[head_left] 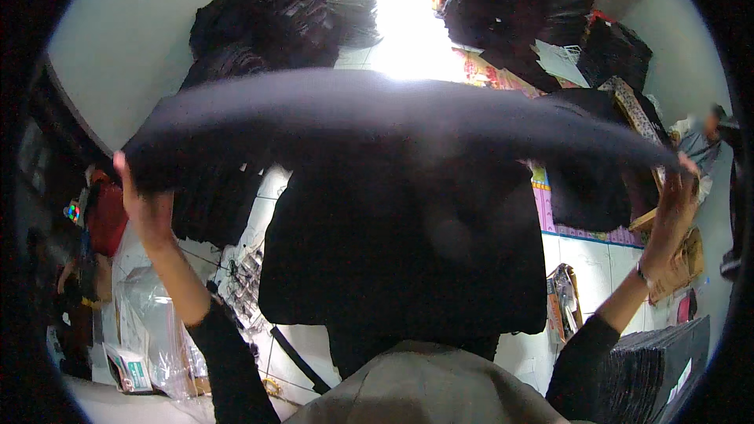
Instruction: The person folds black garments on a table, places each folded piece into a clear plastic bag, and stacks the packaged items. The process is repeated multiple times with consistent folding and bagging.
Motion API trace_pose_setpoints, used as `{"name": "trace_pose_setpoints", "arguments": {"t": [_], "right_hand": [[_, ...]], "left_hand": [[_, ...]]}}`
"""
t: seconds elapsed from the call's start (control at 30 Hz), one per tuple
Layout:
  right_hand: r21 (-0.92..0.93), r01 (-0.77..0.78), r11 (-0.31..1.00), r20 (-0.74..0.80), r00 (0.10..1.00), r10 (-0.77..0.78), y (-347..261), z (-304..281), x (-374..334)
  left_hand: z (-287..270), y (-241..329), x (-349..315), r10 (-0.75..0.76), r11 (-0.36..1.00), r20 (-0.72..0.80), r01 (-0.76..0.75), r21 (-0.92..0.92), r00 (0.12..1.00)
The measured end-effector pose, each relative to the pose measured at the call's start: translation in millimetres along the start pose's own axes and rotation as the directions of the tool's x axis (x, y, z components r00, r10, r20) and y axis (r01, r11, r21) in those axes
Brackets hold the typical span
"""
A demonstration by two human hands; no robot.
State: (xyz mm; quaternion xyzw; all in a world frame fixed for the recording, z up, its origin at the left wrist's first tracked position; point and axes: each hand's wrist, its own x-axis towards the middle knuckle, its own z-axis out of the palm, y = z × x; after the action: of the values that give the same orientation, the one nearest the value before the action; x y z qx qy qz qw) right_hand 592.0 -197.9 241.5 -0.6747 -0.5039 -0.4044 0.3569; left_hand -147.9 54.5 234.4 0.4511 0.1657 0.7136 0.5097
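A wide piece of black cloth [393, 110] is stretched across in front of me, its upper edge arched and blurred by motion. My left hand [148, 208] is closed on the cloth's left end, with the thumb up. At the opposite end, my right hand [677, 200] grips the cloth, its fingers partly hidden by it. Below the raised cloth, between my arms, lies a broad black rounded-corner surface [404, 267]; whether it is cloth or a covered board I cannot tell.
Tall heaps of black fabric [263, 16] stand at the far left, and more black stacks [510, 0] at the far right. Clear plastic bags [157, 330] lie at the lower left. A stack of dark sheets [656, 365] sits at the lower right. Beyond is a bright doorway [404, 23].
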Motion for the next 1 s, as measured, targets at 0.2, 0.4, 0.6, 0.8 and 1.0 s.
{"name": "trace_pose_setpoints", "arguments": {"t": [0.2,0.4,0.6,0.8,1.0], "right_hand": [[0.469,-0.525,0.710,0.143,0.839,0.525,70.6,-52.4,-196.7],[0.923,-0.371,0.102,0.355,0.923,0.146,97.7,-29.5,-244.3],[0.285,-0.367,0.885,0.372,0.894,0.251,96.6,77.4,-160.9],[0.556,-0.531,0.639,0.501,0.828,0.252,50.2,153.6,-21.8],[0.449,-0.252,0.857,0.229,0.960,0.162,35.4,96.1,77.2]], "left_hand": [[-101.4,30.7,-241.7,-0.400,0.687,-0.245,0.465,0.558,0.883],[-42.9,-46.0,-325.7,-0.548,0.653,-0.626,0.752,0.093,0.554],[-23.3,-96.1,-170.3,-0.206,0.783,-0.381,0.386,0.488,0.901],[17.8,-102.8,24.8,-0.696,0.608,-0.179,0.703,0.369,0.695],[64.2,-27.6,126.1,-0.062,0.978,-0.141,0.089,0.187,0.988]]}}
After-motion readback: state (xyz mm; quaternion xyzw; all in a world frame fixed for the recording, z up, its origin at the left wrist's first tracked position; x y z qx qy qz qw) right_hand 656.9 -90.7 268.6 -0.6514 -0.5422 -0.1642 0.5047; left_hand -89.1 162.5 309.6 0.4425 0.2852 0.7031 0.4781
